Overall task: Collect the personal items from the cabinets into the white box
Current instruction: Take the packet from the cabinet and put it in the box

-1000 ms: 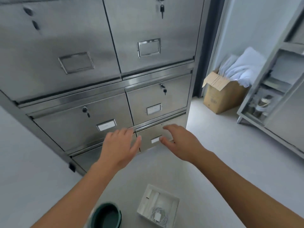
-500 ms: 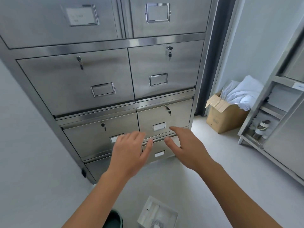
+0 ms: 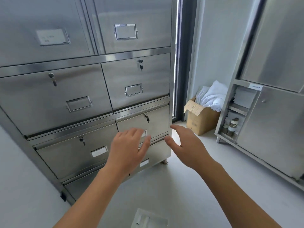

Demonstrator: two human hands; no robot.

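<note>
Search step, nothing picked up yet. Both hands are raised in front of the steel cabinet (image 3: 49, 104). Left hand (image 3: 130, 148) has its fingers spread and relaxed, holding nothing, over the label of the lower right door (image 3: 158, 122). Right hand (image 3: 189, 145) is likewise spread and empty, just off the cabinet's right edge. Every door in view is closed, so no personal items are visible. White box (image 3: 148, 218) is on the floor below the arms, cut off by the frame edge. Next, probably: turn the small key (image 3: 147, 118) in that door, pull it open, check inside
</note>
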